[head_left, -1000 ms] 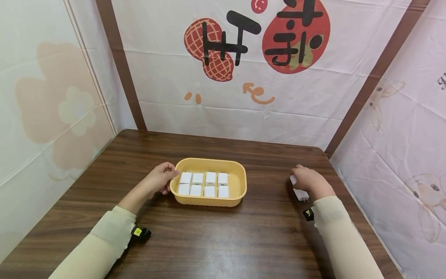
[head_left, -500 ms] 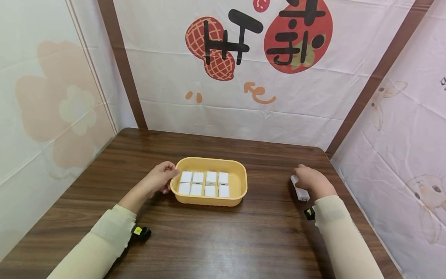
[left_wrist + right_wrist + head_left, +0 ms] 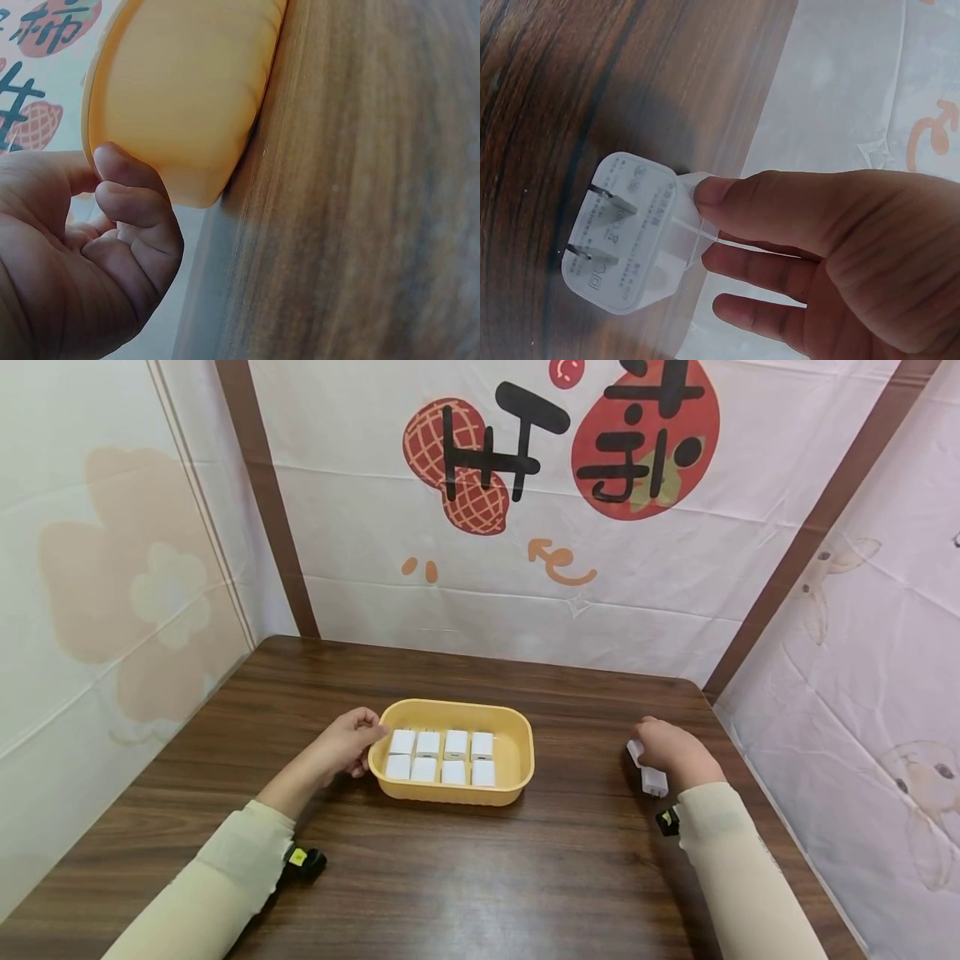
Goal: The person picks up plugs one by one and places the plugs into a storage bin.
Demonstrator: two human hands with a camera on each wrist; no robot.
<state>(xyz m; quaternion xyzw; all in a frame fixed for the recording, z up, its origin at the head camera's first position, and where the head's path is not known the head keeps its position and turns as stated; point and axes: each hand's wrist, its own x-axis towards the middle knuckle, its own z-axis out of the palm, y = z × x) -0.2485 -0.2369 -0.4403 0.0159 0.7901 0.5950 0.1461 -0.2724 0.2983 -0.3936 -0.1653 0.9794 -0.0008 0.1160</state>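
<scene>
My left hand pinches the left rim of a yellow plastic basket, thumb over the edge and curled fingers outside it, as the left wrist view shows. Inside the basket, several white charger plugs lie in two rows toward the left. Far to the right, my right hand pinches a white charger plug between thumb and fingers, partly hidden by the hand. Close in front of that one, a second charger plug shows its two metal prongs and printed face in the right wrist view.
The basket stands on a dark wood-grain table, its right end holding no plugs. Printed white fabric walls rise behind the table and at both sides. A black wrist camera sits below each sleeve.
The nearer charger plug at my right hand has turned slightly out of line with the one behind it. My left hand keeps its hold on the basket rim.
</scene>
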